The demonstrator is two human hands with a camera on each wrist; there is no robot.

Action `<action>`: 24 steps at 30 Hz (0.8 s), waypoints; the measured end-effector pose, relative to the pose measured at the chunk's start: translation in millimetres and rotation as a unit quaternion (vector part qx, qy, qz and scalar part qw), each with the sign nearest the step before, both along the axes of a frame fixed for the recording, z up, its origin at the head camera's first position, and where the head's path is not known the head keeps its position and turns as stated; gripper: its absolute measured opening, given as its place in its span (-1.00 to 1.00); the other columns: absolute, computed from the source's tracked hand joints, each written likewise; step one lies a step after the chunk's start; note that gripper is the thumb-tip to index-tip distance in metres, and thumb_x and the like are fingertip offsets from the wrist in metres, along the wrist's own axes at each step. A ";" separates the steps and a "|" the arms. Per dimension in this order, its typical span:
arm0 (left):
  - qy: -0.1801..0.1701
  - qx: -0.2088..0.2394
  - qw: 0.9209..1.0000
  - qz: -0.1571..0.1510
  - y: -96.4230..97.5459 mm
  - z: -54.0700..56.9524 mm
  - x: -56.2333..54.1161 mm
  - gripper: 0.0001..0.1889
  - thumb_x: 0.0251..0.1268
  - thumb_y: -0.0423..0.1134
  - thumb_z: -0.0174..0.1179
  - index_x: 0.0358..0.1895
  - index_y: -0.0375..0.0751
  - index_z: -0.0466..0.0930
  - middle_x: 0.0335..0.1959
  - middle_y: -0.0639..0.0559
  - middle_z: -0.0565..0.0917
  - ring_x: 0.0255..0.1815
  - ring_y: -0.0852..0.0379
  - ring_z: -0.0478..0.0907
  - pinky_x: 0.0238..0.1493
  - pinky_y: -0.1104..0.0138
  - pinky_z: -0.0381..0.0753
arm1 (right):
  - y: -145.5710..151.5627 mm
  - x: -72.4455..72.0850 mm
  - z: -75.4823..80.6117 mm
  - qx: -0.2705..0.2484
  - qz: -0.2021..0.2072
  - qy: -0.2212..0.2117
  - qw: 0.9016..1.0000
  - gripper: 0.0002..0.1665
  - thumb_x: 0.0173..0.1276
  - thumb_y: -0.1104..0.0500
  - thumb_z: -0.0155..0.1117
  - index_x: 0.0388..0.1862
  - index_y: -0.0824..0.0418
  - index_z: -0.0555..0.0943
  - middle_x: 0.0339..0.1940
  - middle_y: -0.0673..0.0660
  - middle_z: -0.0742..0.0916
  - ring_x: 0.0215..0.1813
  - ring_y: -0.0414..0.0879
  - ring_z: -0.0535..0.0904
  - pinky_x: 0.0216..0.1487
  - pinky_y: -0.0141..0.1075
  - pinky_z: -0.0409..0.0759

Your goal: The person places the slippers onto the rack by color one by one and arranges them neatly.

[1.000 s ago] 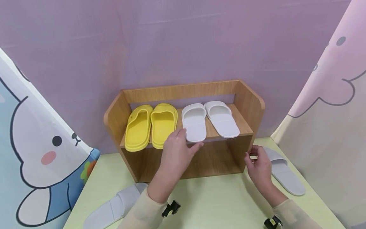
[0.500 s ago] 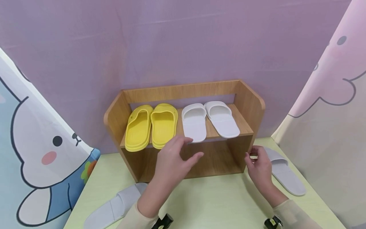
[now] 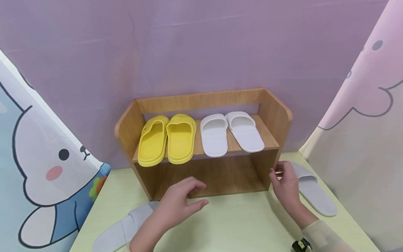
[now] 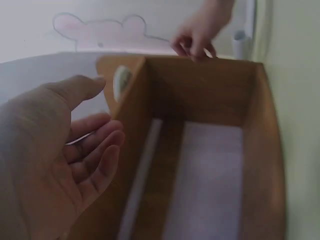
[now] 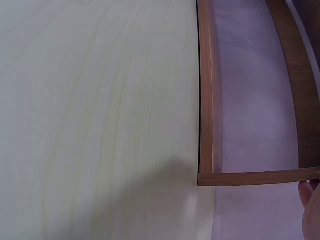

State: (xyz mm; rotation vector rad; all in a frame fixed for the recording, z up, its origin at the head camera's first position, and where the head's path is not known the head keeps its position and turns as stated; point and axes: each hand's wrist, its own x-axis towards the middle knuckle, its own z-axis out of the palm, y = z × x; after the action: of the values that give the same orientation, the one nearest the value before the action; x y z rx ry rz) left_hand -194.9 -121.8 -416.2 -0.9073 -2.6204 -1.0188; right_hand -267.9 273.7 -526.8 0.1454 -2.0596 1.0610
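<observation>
My left hand (image 3: 179, 203) hovers in front of a small wooden shoe rack (image 3: 201, 99), holding nothing, thumb and fingers apart and loosely bent. In the left wrist view its palm and fingers show beside the rack's lower compartment. My right hand (image 3: 285, 182) has its fingers curled at the front edge of the rack's right side panel; in the right wrist view only fingertips (image 5: 306, 192) show, right at that panel. On the upper shelf sit a pair of yellow clogs (image 3: 181, 143) at left and a pair of white slippers (image 3: 214, 140) at right, toes to the back.
A grey slipper (image 3: 114, 232) lies on the light table (image 3: 233, 224) at front left, partly covered by my left forearm. Another grey slipper (image 3: 315, 196) lies right of the rack. A purple cloth wall (image 3: 201, 45) stands behind, with printed cartoon cloths at both sides.
My left hand has drawn away from the left white slipper, down and toward me. My right hand stays at the rack's side panel. The slippers and clogs have not moved.
</observation>
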 end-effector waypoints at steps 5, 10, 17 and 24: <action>-0.036 0.002 0.999 -0.005 -25.1 -26.3 -2.0 -0.68 0.36 -0.12 0.61 0.10 0.17 0.75 -0.06 0.44 0.68 -0.07 0.29 0.65 -0.10 0.34 0.77 | 0.6 -1.3 0.4 0.008 0.003 0.004 1.000 -0.70 0.31 0.54 0.37 -0.01 0.42 0.55 -0.21 0.25 0.73 -0.18 -0.28 0.59 -0.17 -0.51 0.63; -0.056 -0.007 0.998 0.003 -56.8 -49.9 -9.7 -0.67 0.37 -0.13 0.60 0.10 0.23 0.74 -0.04 0.48 0.68 -0.02 0.32 0.67 -0.02 0.30 0.78 | 0.6 -2.5 -0.4 0.012 0.004 0.004 1.000 -0.70 0.30 0.54 0.37 -0.02 0.42 0.55 -0.22 0.24 0.72 -0.19 -0.30 0.57 -0.17 -0.48 0.63; -0.049 -0.034 0.998 0.020 -102.6 -67.6 -14.6 -0.67 0.39 -0.10 0.58 0.13 0.25 0.73 0.02 0.45 0.67 0.03 0.31 0.66 0.08 0.17 0.78 | 0.8 -3.1 -0.7 0.009 0.007 0.006 1.000 -0.70 0.31 0.53 0.35 -0.02 0.42 0.54 -0.23 0.24 0.71 -0.18 -0.36 0.54 -0.16 -0.48 0.61; -0.080 -0.065 0.992 0.079 -142.3 -73.7 -11.3 -0.62 0.30 -0.17 0.63 0.12 0.11 0.75 0.06 0.25 0.72 0.06 0.09 0.69 0.12 0.10 0.78 | 0.6 -4.4 -1.3 0.009 0.012 0.016 1.000 -0.71 0.30 0.55 0.33 -0.03 0.45 0.53 -0.24 0.24 0.71 -0.17 -0.37 0.55 -0.13 -0.50 0.60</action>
State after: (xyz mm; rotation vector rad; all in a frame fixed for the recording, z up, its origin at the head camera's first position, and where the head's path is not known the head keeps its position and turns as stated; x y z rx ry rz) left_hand -206.2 -264.1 -489.9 -0.6528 -2.8662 -0.9256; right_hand -272.3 274.3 -528.2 0.1960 -2.0433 1.0493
